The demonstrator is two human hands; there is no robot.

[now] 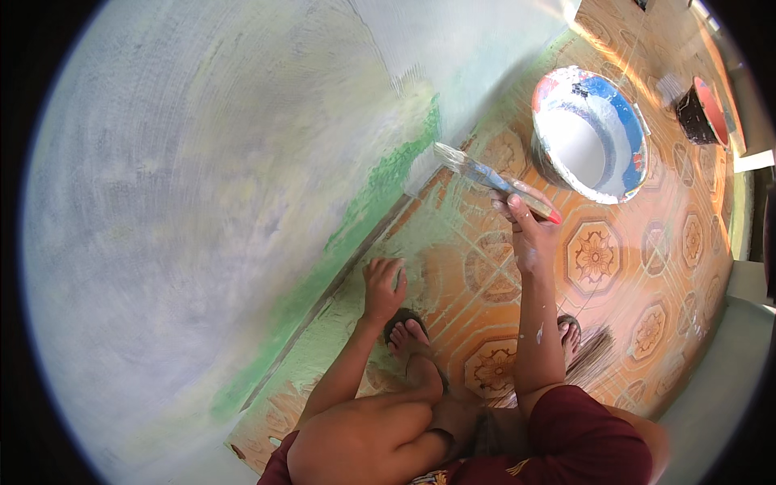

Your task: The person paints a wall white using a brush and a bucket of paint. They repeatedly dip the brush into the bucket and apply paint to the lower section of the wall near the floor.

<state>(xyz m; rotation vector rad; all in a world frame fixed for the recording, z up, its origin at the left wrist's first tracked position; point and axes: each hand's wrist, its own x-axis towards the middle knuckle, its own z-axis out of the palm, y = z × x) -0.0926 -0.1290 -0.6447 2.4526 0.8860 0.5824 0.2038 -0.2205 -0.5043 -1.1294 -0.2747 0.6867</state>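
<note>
My right hand (527, 224) is closed around the handle of a paintbrush (485, 176). The brush's whitish bristles point up and left, at the foot of the wall (200, 200); whether they touch it I cannot tell. Thin white paint covers much of the wall, and a green strip (370, 194) shows along its base. Beyond the brush, to the right, stands a paint-smeared bucket (588, 133) with white paint inside. My left hand (385, 285) is empty, its fingers loosely curled, above the floor near the wall.
Patterned orange floor tiles (594, 254) run beneath me, dusty and smeared near the wall. A dark container with a red inside (703, 112) lies at the far right. Beside my right foot is a bundle of thin bristles, seemingly a broom (591, 357). Another wall rises at lower right.
</note>
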